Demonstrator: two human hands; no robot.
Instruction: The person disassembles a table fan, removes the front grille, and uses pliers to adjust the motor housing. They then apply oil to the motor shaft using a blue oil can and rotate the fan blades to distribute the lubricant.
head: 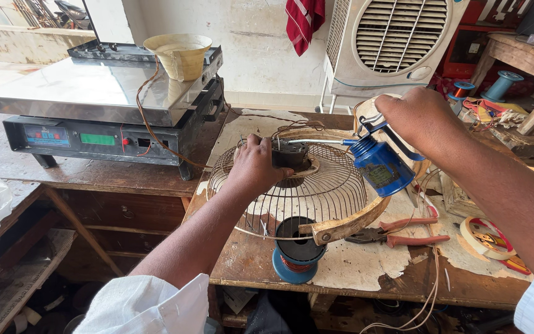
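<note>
At your far left sits a digital weighing scale (94,99) with a steel platform, a cream plastic bowl (179,54) standing at its back edge and a thin brown wire trailing down over its front. Next along the worn wooden workbench (366,266), your left hand (256,162) reaches into the dished wire fan guard (304,192); its fingers are curled and pressed around the small dark fan motor (292,154) held at the guard's centre, gripping it from the left side. The motor lies just right of those fingertips. In front of the guard a blue spool of copper winding wire (298,253) stands upright at the bench edge, and a curved wooden piece (347,224) rests against the guard's right rim.

From the right, your right hand (421,120) is closed over the handle of a blue pump oil can (381,164), tilted so its long thin metal spout (316,141) runs nearly level and points left, its tip meeting the top of the motor. So the spout's long axis lies across you, right to left, and your left hand is the nearer one to the motor. Red-handled pliers (403,232) lie beneath the can, and a roll of tape (483,236) lies further right.
</note>
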